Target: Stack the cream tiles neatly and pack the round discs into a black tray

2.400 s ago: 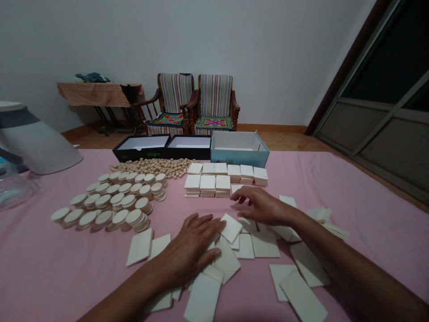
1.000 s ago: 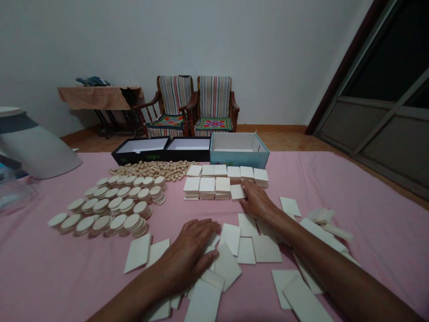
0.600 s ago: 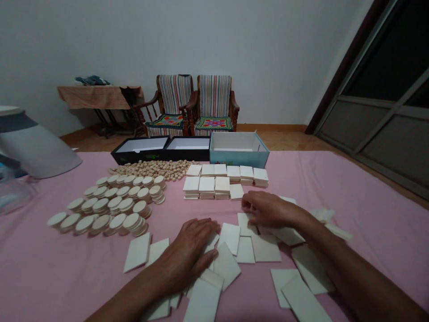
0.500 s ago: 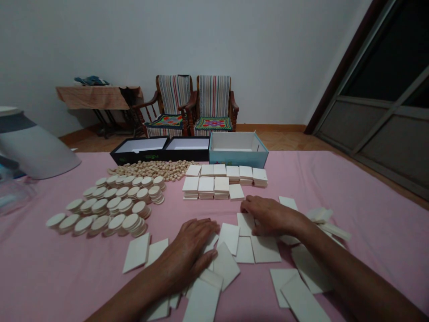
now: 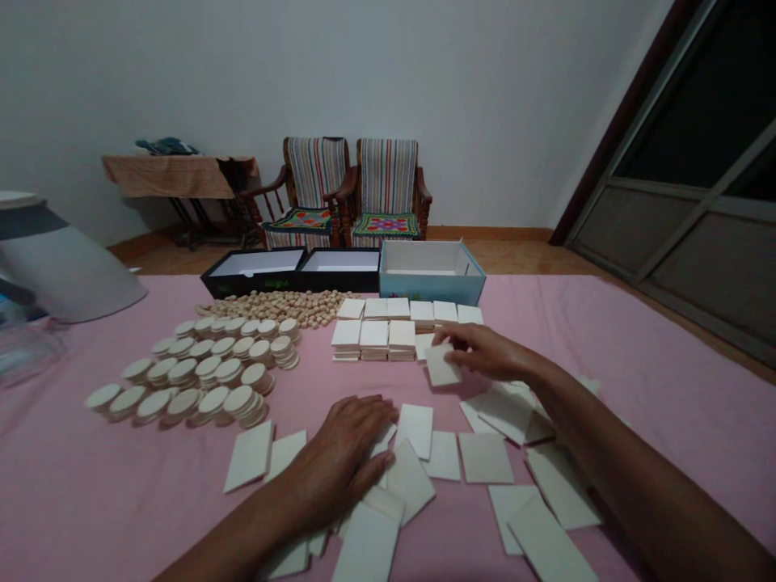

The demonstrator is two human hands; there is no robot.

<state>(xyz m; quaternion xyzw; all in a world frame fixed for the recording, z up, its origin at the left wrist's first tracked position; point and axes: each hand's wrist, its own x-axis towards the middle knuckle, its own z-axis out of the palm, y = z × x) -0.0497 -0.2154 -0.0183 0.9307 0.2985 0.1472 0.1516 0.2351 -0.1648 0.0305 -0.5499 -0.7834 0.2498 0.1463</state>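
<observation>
Currently, I record the right hand (image 5: 488,352) pinching a square tile (image 5: 443,369), no long axis, near the right end of the front stacks (image 5: 374,334); the left hand (image 5: 347,449) lies spread over loose tiles (image 5: 410,482).

The tiles (image 5: 443,368) and discs (image 5: 212,401) look like bare wood, smooth and matt; the pegs (image 5: 291,307) look like unvarnished wood. The cloth (image 5: 558,323) is matt, softly creased fabric. The black box (image 5: 339,281) and blue box (image 5: 428,288) look like smooth card. The jug (image 5: 73,275) seems smooth, low-sheen plastic. The chairs (image 5: 386,182) combine polished-looking wood with striped woven fabric.
</observation>
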